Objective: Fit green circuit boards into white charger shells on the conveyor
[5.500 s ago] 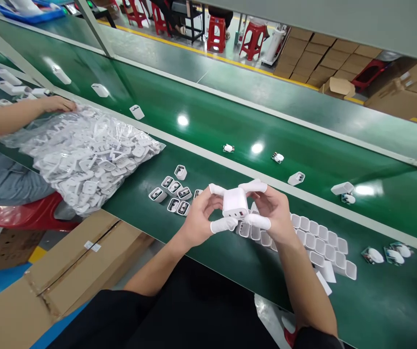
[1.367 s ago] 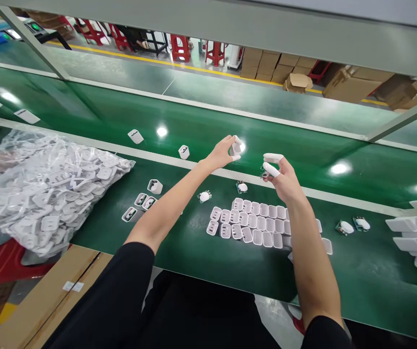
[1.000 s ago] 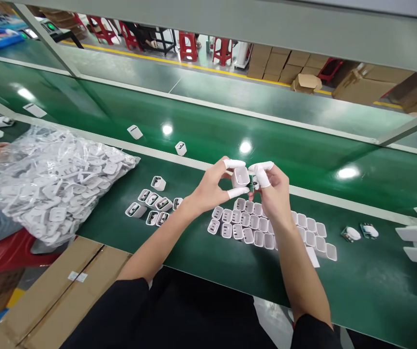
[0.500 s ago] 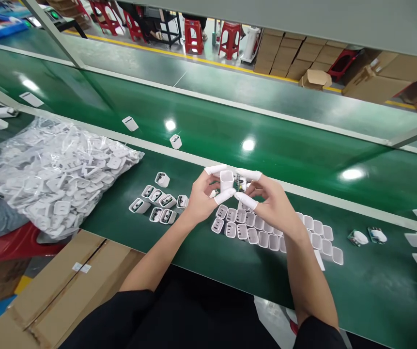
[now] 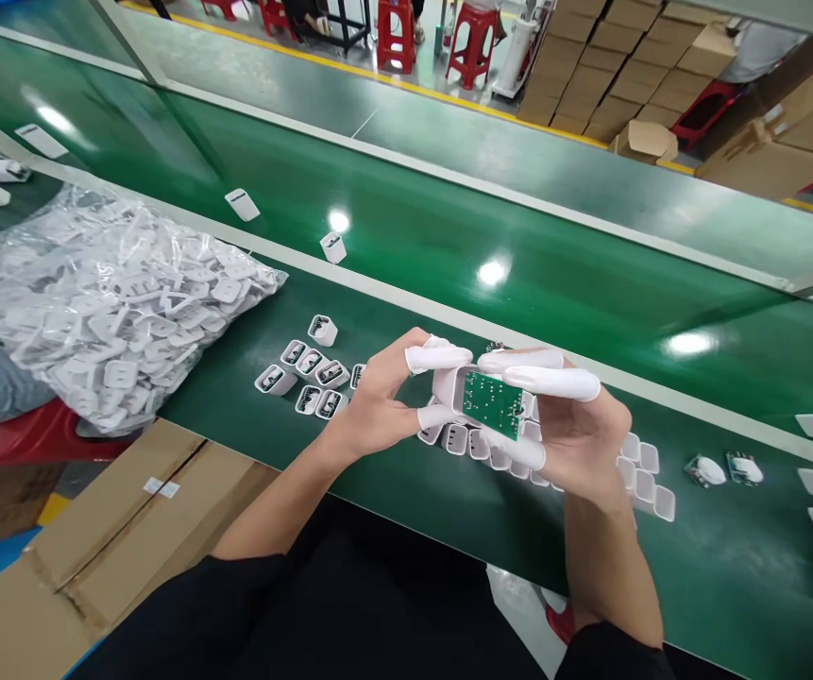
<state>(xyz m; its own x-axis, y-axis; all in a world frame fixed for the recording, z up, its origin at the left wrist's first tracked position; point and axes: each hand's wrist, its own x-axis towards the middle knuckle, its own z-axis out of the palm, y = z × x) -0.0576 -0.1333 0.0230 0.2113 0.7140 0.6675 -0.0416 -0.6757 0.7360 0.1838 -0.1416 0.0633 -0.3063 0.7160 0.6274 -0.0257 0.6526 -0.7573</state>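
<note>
Between finger and thumb, my left hand [image 5: 392, 387] grips a white plastic housing [image 5: 447, 385], its opening turned to the right. My right hand [image 5: 576, 416] pinches a green circuit board [image 5: 492, 404] by its edges, flat face toward me. The board's left end is at the mouth of the housing; how far it goes in I cannot tell. White finger covers sit on both hands' fingertips. Below them stand rows of open white housings [image 5: 456, 439], partly hidden by my right hand. Left of my hands is a group of housings with boards inside [image 5: 309, 361].
A clear bag of white plastic parts [image 5: 129, 312] lies on the left of the green bench. Two circuit boards with white pieces [image 5: 706, 469] lie at the right. A single housing [image 5: 333, 246] stands on the green strip behind the rail. A cardboard box [image 5: 158, 529] is below left.
My right hand has turned the circuit board so its green face shows and brought it against the housing. The housing has tilted from upright to opening rightward. The camera view has shifted slightly.
</note>
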